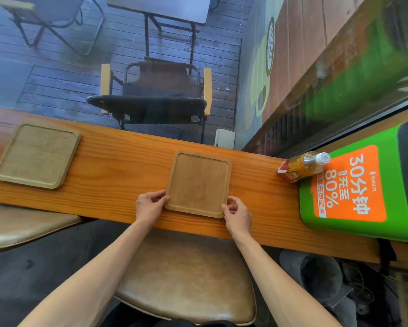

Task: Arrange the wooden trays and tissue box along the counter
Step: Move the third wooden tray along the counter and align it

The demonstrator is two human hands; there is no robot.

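A square wooden tray [198, 182] lies flat in the middle of the orange wooden counter [118, 166]. My left hand [149, 205] pinches its near left corner and my right hand [237, 214] pinches its near right corner. A second, paler wooden tray [37, 155] lies on the counter far to the left, untouched. No tissue box is in view.
A tea bottle [302, 166] lies on its side at the counter's right, against a green charging box [361, 185]. Two brown stool seats [186, 279] [21, 227] stand below the counter's near edge. Behind the glass stands a folding chair [155, 95].
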